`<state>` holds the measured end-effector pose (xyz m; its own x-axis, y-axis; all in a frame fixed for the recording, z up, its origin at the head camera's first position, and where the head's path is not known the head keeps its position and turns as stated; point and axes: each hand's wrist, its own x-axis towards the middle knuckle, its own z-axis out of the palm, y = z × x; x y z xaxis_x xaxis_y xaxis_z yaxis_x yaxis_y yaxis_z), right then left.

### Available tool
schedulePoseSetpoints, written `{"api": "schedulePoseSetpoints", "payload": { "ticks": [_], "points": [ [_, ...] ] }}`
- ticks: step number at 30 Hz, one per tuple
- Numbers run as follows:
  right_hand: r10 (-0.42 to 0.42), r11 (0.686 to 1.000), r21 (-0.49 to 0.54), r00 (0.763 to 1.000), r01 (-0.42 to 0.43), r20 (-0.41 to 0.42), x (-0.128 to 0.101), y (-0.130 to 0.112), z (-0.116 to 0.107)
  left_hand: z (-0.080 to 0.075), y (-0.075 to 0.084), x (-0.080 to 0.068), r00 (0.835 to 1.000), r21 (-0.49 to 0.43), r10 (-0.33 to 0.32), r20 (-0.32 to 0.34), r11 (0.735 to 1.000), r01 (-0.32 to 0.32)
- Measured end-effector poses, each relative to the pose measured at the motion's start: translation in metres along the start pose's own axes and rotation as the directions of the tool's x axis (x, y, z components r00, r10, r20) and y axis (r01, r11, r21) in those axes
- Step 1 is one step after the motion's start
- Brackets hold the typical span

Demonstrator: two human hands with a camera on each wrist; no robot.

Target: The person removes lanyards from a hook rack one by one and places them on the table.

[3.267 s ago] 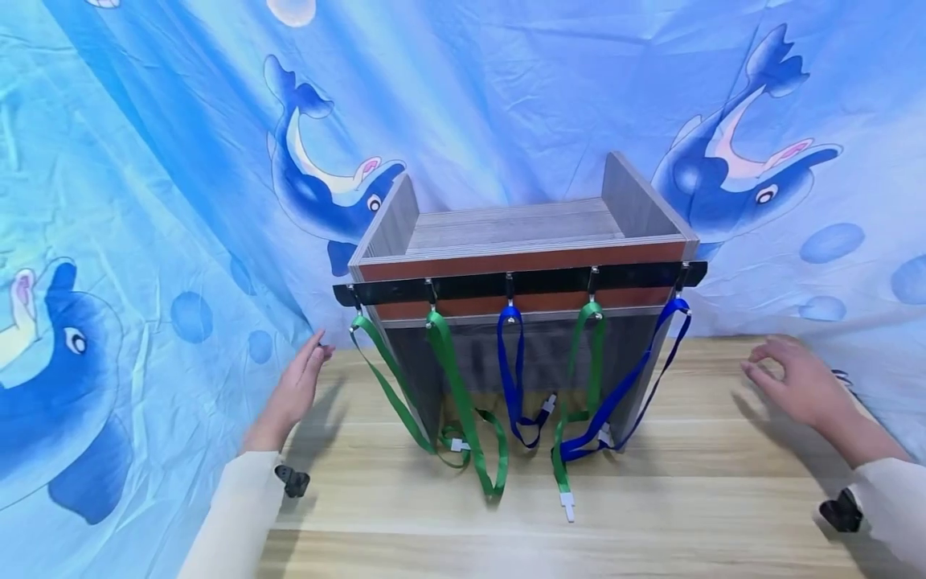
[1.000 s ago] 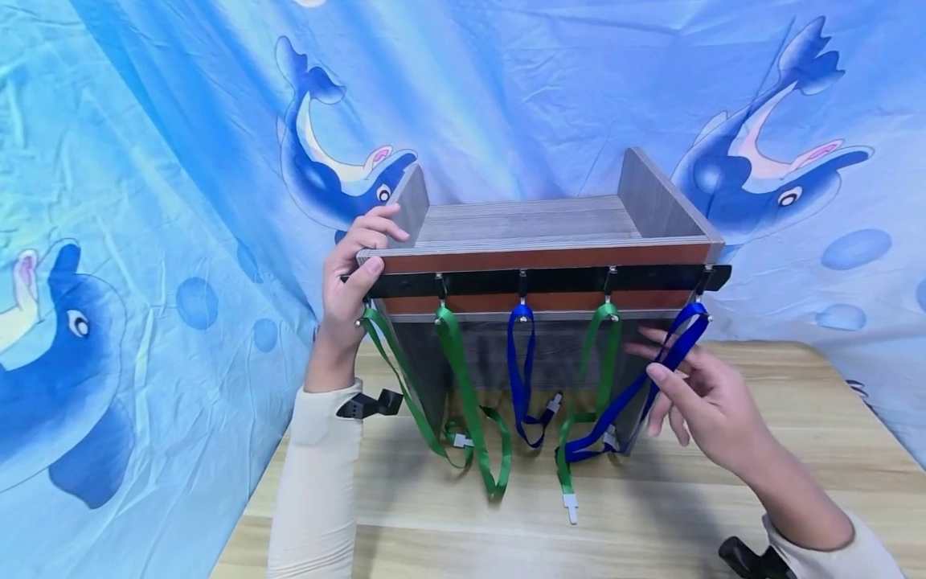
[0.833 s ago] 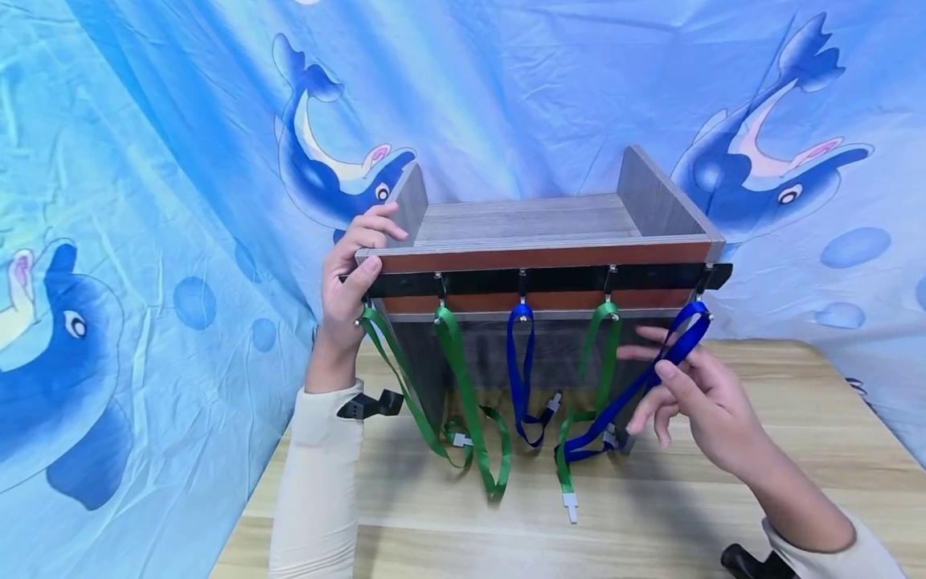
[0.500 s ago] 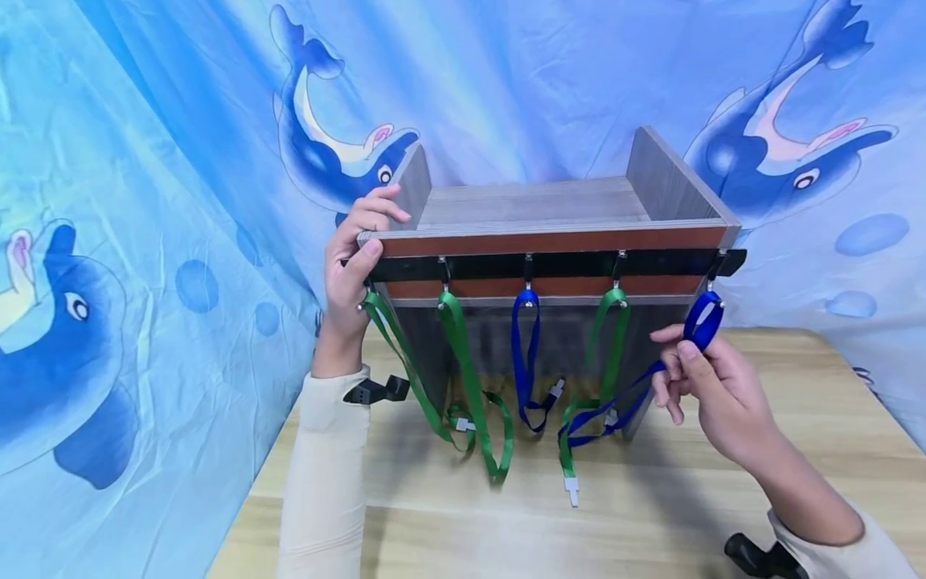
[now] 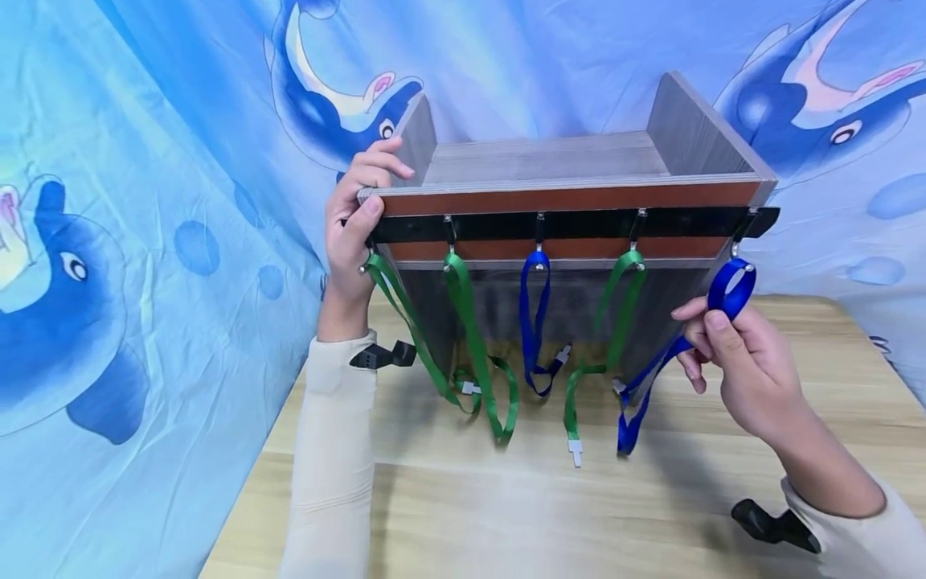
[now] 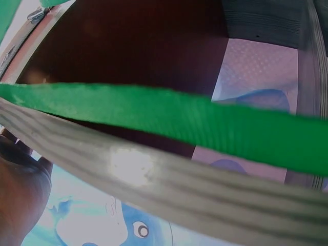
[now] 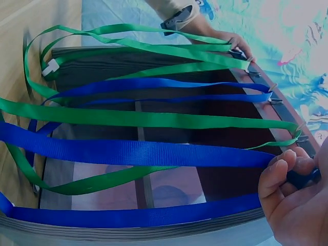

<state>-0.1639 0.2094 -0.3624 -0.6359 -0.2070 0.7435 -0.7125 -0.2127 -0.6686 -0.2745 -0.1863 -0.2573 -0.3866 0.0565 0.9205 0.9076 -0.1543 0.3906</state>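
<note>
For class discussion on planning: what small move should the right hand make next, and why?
Probably lift the blue fabric strap up off its black hook: the right hand pinches its loop just below the hook, while the left hand steadies the wooden shelf.

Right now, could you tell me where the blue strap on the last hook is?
In the head view, the blue strap hangs from the rightmost hook of the black rail, pinched just below it by the right hand.

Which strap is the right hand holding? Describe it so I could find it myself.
Find the wooden shelf on the table, with a black hook rail across its front. Five straps hang there; it is the blue strap on the far right hook, pinched by the right hand.
</note>
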Motion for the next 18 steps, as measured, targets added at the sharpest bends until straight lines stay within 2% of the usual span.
{"api": "schedulePoseSetpoints", "payload": {
  "ticks": [8,18],
  "points": [
    [-0.021,1.000,-0.012,1.000,0.021,-0.012,-0.002,-0.007,-0.003,0.004,0.000,0.004,1.000,-0.007,0.012,0.002,1.000,-0.012],
    [-0.094,0.995,0.041,0.996,0.094,-0.001,0.005,-0.017,-0.002,0.002,0.001,0.002,1.000,0.008,0.023,0.000,1.000,-0.023]
  ]
}}
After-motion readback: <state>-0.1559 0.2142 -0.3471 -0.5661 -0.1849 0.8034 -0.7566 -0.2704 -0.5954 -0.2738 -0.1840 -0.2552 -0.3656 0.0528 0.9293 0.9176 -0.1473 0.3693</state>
